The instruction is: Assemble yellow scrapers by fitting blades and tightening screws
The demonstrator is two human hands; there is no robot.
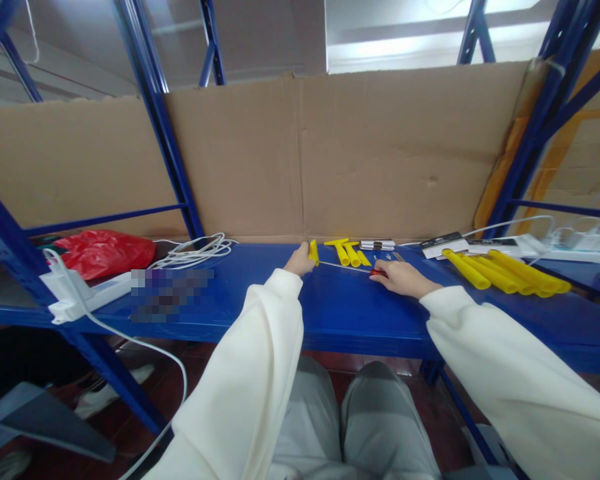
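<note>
My left hand [300, 261] is closed on a small yellow part [314, 253] above the blue shelf surface [260, 300]. In my right hand [403, 277] is the red handle of a screwdriver [347, 267]. Its thin metal shaft points left and reaches the yellow part; whether the tip is inside or just touching cannot be made out. Behind the shaft lie several yellow T-shaped pieces [349, 253]. Small metal bits [389, 257] rest just beyond my right hand.
Several yellow tubes [505, 272] and small boxes [445, 245] lie at the right. A red plastic bag [107, 253], coiled white cable [200, 252] and power strip [100, 293] sit at the left. Cardboard [240, 160] stands along the back, between blue posts.
</note>
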